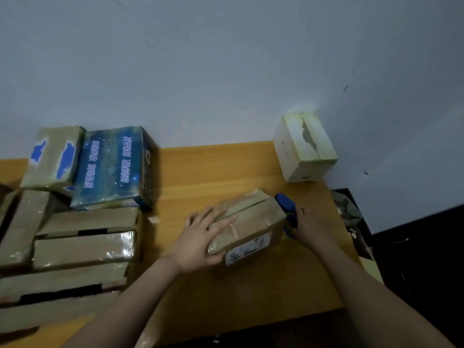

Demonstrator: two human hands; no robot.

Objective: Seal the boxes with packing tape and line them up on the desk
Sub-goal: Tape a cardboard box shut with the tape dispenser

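A small brown cardboard box [253, 222] with a white label on its near side lies on the wooden desk [216, 169]. My left hand [203, 237] lies flat on its top with straight fingers and holds it down. My right hand [312, 224] grips a blue tape dispenser [286, 203] pressed against the box's right end. Most of the dispenser is hidden behind the box and my hand.
Several brown boxes [85, 242] are piled on the desk's left side, with a blue printed box [113, 167] and a taped box [54, 156] behind them. A white box [303, 149] stands at the far right corner by the wall. Dark clutter lies beyond the right edge.
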